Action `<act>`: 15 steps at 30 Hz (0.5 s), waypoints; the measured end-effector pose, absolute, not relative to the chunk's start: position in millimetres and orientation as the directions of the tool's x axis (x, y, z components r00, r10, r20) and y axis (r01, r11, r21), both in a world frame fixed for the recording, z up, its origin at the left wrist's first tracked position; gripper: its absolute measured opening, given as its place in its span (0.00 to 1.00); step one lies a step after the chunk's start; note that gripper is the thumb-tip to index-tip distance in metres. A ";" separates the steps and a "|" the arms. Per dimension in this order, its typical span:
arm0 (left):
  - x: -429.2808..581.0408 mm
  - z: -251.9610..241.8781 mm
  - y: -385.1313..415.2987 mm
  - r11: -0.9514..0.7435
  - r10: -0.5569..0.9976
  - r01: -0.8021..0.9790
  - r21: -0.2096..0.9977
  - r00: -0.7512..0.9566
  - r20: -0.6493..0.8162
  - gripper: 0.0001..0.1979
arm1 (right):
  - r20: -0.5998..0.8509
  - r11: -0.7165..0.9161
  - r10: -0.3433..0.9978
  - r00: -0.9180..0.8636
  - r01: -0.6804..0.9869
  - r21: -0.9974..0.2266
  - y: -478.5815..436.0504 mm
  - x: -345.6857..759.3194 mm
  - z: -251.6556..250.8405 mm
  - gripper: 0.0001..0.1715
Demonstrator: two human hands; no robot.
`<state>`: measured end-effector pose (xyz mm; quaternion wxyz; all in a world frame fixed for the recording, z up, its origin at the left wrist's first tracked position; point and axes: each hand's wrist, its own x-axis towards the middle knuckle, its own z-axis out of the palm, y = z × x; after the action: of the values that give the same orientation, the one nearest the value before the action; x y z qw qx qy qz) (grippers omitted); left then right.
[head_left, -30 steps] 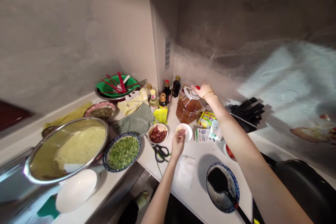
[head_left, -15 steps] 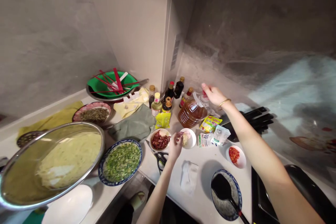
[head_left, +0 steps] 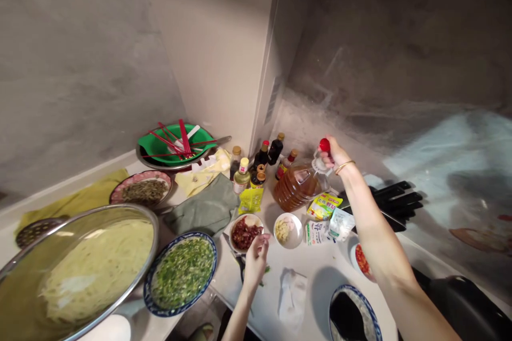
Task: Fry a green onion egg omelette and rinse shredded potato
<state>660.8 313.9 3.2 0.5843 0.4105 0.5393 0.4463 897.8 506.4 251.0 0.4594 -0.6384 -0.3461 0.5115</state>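
Oil jug (head_left: 298, 187) is tilted on the counter (head_left: 316, 262), neck clasped by the right hand (head_left: 335, 157); it could be toppled if grip slips. Left hand (head_left: 255, 257), loosely curled, hold unclear, is kept before the jug, where the red-filled bowl (head_left: 245, 231) could be knocked.

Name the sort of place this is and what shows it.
Probably a home kitchen: a worktop crowded with sauce bottles, the oil jug gripped by the right hand, a bowl of chopped greens, and a dark pan at its edge.
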 end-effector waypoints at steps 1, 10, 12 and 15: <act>657.3 1.6 313.0 0.268 0.963 -0.104 0.958 0.017 -0.267 0.20 | -0.313 -0.320 0.917 0.248 -0.012 -0.947 504.6 897.9 256.8 0.29; 659.5 7.3 348.3 0.336 0.936 -0.675 0.657 0.158 -0.315 0.24 | -0.082 -0.089 0.996 0.042 0.210 -0.974 410.4 882.3 375.2 0.31; 678.2 19.5 357.0 0.391 0.916 -0.765 0.512 0.267 -0.300 0.27 | -0.059 -0.060 0.998 0.013 0.226 -0.972 382.3 880.9 403.7 0.32; 708.2 36.7 349.7 0.452 0.888 -0.794 0.406 0.355 -0.293 0.32 | -0.061 -0.056 0.998 -0.019 0.219 -0.974 344.6 880.6 434.3 0.33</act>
<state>708.2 349.7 36.7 0.8174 0.0971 0.2405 0.5144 880.6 344.6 434.3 0.4208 -0.5599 -0.5432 0.4630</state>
